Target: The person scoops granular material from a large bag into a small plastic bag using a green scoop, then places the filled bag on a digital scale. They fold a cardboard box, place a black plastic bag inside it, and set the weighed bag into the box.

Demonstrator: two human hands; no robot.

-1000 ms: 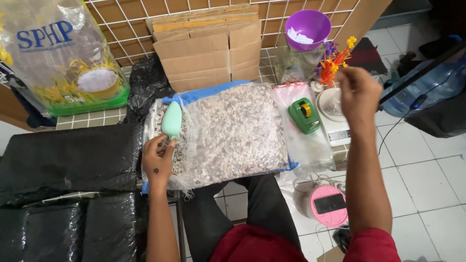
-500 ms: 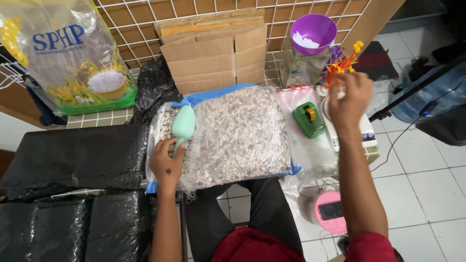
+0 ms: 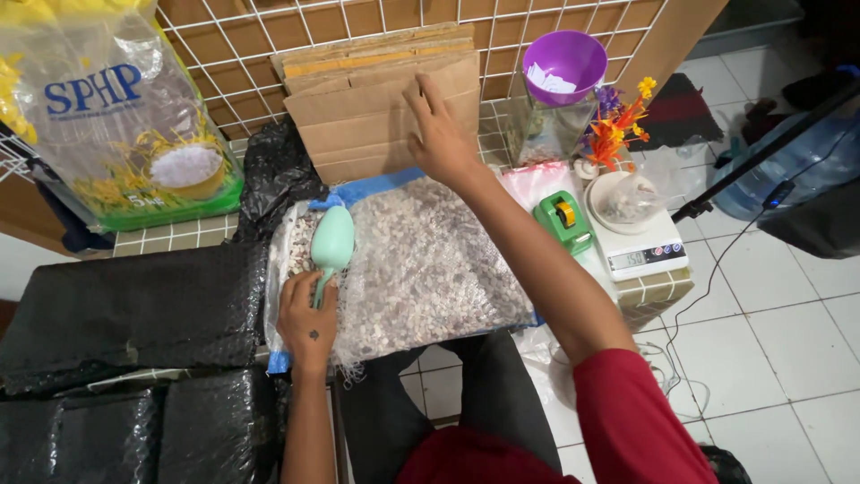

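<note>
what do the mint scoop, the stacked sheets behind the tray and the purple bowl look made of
Scoop in the left hand: likely plastic, smooth, evenly mint green with a soft sheen. Stacked sheets under the right hand: corrugated cardboard by the look, matte brown with layered edges. Purple bowl: probably plastic, uniform colour, thin rim.

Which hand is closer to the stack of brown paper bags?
The right hand. It lies against the front of the paper bags. The left hand is farther down, holding the green scoop over the big bag of grains.
</note>
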